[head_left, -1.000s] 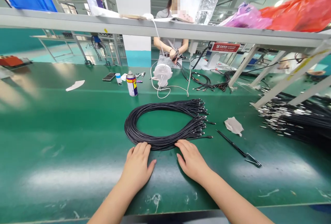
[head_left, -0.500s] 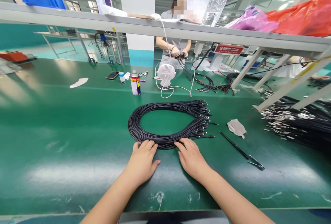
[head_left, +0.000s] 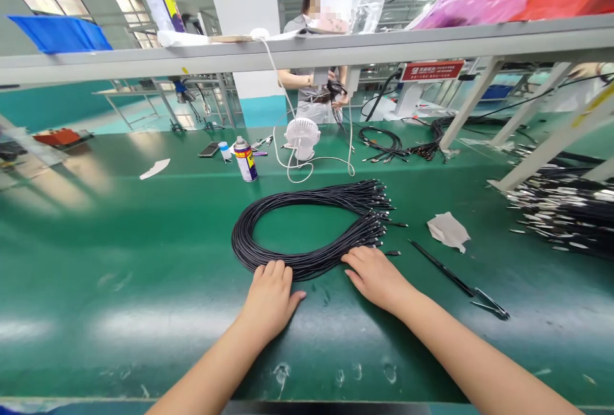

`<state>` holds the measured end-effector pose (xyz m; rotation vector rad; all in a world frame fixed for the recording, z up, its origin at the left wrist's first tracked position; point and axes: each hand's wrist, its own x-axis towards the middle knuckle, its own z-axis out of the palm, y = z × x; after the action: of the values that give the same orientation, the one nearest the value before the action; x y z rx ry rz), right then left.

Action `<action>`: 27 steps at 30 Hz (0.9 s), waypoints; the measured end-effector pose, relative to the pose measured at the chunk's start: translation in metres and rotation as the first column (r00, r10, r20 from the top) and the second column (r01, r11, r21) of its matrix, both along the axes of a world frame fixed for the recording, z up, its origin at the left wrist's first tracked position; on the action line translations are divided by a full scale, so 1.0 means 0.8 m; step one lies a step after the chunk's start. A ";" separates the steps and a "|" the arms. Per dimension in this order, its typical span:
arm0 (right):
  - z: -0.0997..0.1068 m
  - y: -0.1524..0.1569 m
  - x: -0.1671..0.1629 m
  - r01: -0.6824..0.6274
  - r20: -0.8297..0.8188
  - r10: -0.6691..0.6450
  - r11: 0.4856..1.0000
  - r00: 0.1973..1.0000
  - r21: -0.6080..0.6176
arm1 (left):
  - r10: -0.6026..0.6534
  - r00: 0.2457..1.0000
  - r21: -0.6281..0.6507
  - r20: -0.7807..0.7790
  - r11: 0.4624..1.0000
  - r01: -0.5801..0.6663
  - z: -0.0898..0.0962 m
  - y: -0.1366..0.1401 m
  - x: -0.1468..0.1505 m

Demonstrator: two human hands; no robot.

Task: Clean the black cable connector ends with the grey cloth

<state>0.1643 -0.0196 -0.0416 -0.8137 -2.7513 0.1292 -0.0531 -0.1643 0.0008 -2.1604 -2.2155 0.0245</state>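
A looped bundle of black cables [head_left: 283, 261] lies on the green table, with its metal-tipped connector ends gathered at the right. My left hand [head_left: 271, 297] rests its fingertips on the bundle's near edge, thumb spread out to the side over the tabletop. Farther right along that edge, close to the connector ends, my right hand [head_left: 374, 274] touches the cables with its fingers stretched and its thumb apart. Neither hand is wrapped round the bundle. Two loose connector ends stick out beyond the others on the right.
Tweezers [head_left: 489, 303] and a paper scrap [head_left: 448, 231] lie right. Behind the loop stand a spray can [head_left: 245, 160] and a white fan [head_left: 302, 137]. A shelf [head_left: 307, 50] spans overhead. More cables [head_left: 570, 210] are piled right. Across the table, a person holds cables.
My right hand has slid rightward along the bundle toward the connector ends. My left hand stays at the near edge with its thumb spread. The camera view has shifted slightly.
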 end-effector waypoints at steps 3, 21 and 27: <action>0.007 -0.001 -0.002 -0.028 0.017 0.028 1.000 0.999 -0.004 | 0.041 0.998 0.004 -0.050 0.999 -0.041 -0.003 0.006 0.011; 0.012 -0.017 -0.025 -0.102 -0.142 0.105 0.994 0.984 0.028 | 0.009 0.996 0.066 0.093 0.998 -0.015 -0.004 -0.006 -0.001; 0.042 -0.021 -0.110 -0.084 -0.012 0.084 0.990 0.996 -0.114 | -0.013 0.986 0.109 0.168 0.994 -0.005 -0.012 -0.012 -0.004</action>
<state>0.0767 -0.0363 -0.0082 -0.7236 -2.7929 0.3079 -0.0561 -0.1737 -0.0087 -2.1827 -2.2387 -0.2829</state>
